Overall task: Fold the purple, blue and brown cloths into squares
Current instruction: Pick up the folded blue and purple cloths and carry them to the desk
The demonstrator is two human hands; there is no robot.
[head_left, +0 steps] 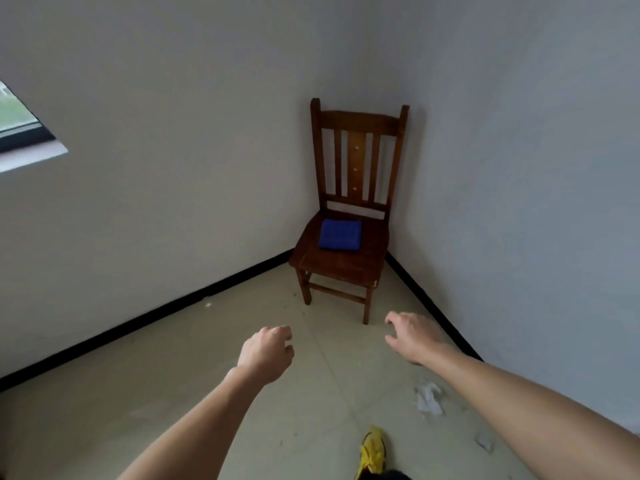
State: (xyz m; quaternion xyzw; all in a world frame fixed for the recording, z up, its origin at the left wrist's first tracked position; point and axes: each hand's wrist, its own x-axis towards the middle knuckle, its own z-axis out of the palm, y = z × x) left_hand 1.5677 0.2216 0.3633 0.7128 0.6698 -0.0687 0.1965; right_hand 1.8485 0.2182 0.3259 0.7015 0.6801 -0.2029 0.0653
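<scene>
A blue cloth (340, 234), folded into a neat square, lies on the seat of a dark wooden chair (346, 268) that stands in the room's corner. Both my arms stretch forward over the floor, well short of the chair. My left hand (266, 353) is empty, its fingers loosely curled. My right hand (412, 336) is also empty, palm down with the fingers spread and slightly bent. No purple or brown cloth is in view.
White walls with a black skirting board (145, 320) meet behind the chair. A window (20, 129) is at the far left. Scraps of white paper (428, 398) lie on the tiled floor at the right. A yellow shoe (373, 452) shows at the bottom edge.
</scene>
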